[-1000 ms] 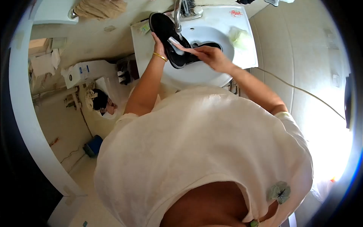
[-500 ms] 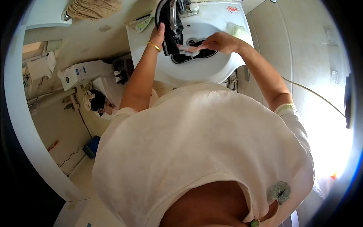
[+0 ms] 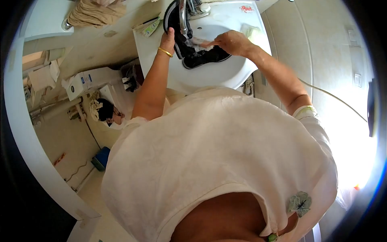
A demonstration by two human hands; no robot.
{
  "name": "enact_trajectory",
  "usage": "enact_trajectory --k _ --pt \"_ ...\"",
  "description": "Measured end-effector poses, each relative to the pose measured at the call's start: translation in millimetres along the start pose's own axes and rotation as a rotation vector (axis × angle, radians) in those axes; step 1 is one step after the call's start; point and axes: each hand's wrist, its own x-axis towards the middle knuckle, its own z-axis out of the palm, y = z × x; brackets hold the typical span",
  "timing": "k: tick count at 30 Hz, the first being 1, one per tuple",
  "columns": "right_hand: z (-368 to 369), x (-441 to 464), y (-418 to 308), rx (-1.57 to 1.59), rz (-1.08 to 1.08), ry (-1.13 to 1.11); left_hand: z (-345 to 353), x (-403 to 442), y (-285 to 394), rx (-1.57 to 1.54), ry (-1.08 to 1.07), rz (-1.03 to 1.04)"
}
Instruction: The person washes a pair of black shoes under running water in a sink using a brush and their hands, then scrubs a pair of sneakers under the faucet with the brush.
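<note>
My left hand (image 3: 167,41) grips a black shoe (image 3: 172,24) by its side, tilted under the metal faucet (image 3: 183,20). In my right hand (image 3: 234,42) is a pinkish brush (image 3: 203,42), its head against the shoe's opening, with white foam around it. A second black shoe (image 3: 207,59) lies in the white sink (image 3: 193,80), below the brush. The faucet's spout hides part of the held shoe, and the drain is hidden.
A green-and-white tube (image 3: 150,28) lies on the sink's left ledge. A pale green bag-like item (image 3: 252,34) rests on the right ledge. Left of the sink are a white box (image 3: 78,84) and a blue bin (image 3: 100,158). A hose (image 3: 330,97) runs along the right wall.
The held shoe has turned from showing its inside to a steeper tilt and moved slightly up and left. The brush has moved from inside the shoe to its edge, and foam has appeared there.
</note>
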Motion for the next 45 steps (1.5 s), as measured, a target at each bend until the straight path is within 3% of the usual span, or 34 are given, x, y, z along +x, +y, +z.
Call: enact_trajectory --k 2,3,6,10,11,15,19,20,21,25,28,29,32,33,34,36,37,39,40,42,44,45 --pt "-11.8 -8.4 -12.9 0.077 0.02 -0.002 -0.8 4.2 -1.0 -0.045 0.0 0.006" --pt "-13.3 -9.3 -1.9 0.163 -0.072 -0.037 -4.8 5.8 -0.5 -0.031 -0.011 -0.017" --pt "-17.8 -8.0 23.4 0.627 0.205 -0.485 -10.4 8.1 -1.2 -0.041 -0.042 -0.078" --pt "-10.0 -13.3 13.6 0.321 -0.015 -0.086 -2.8 7.9 -4.7 -0.147 -0.035 -0.103" --pt "-14.9 -20.8 1.8 0.296 0.034 -0.075 -0.8 7.1 -5.5 -0.165 -0.026 -0.101" --pt "-14.0 -48.5 -11.1 0.407 0.027 -0.052 33.2 -20.7 38.4 -0.244 -0.043 -0.116" --pt "25.5 -50.0 -11.8 0.337 0.069 0.241 39.4 -24.0 34.5 -0.376 -0.021 -0.003" --pt "45.8 -48.1 -9.5 0.346 -0.012 0.361 39.8 -22.0 30.5 -0.42 -0.03 0.038" --pt "58.1 -46.0 -17.9 0.339 -0.054 0.459 42.8 -25.0 29.9 -0.505 0.024 -0.073" --pt "73.0 -16.2 -59.4 0.413 -0.064 0.613 36.1 -17.8 -21.5 -0.627 -0.151 -0.103" --pt "49.3 -24.1 -60.2 0.37 -0.197 0.464 27.2 -17.9 -18.5 -1.001 -0.603 -0.099" --pt "45.0 -32.3 -47.1 0.358 -0.124 0.361 42.6 -25.8 -7.1 -0.596 -0.027 -0.091" --pt "-19.6 -52.4 -57.4 0.176 -0.054 0.123 31.8 -23.9 -6.9 -0.62 -0.019 -0.09" --pt "-9.4 -32.2 -47.4 0.199 0.175 0.11 26.9 -22.7 -20.1 -0.675 -0.154 -0.134" --pt "-2.3 -19.2 -51.3 -0.03 -0.127 0.317 32.1 -23.9 -23.8 -0.853 -0.253 -0.168" --pt "45.2 16.7 -47.1 -0.005 -0.111 0.513 42.7 -22.4 -27.0 -1.202 -0.459 -0.235" --pt "45.3 9.4 -59.4 0.081 -0.039 0.439 41.1 -21.1 -21.3 -1.065 -0.453 -0.171" --pt "44.1 -17.8 -57.0 0.138 -0.141 0.403 36.6 -22.7 -9.3 -0.799 -0.431 -0.054" --pt "38.9 -29.2 -48.8 0.165 -0.193 0.383 44.9 -34.4 9.9 -0.758 -0.225 -0.114" --pt "14.3 -25.5 -24.3 0.024 -0.214 0.268 36.1 -35.2 7.6 -0.698 -0.19 -0.154" --pt "4.2 -8.9 -39.3 -0.034 -0.224 0.411 62.8 -43.2 16.6 -0.519 0.015 -0.161" --pt "30.2 14.5 -32.5 0.09 -0.228 0.546 69.9 -39.8 12.6 -0.512 -0.004 -0.134"
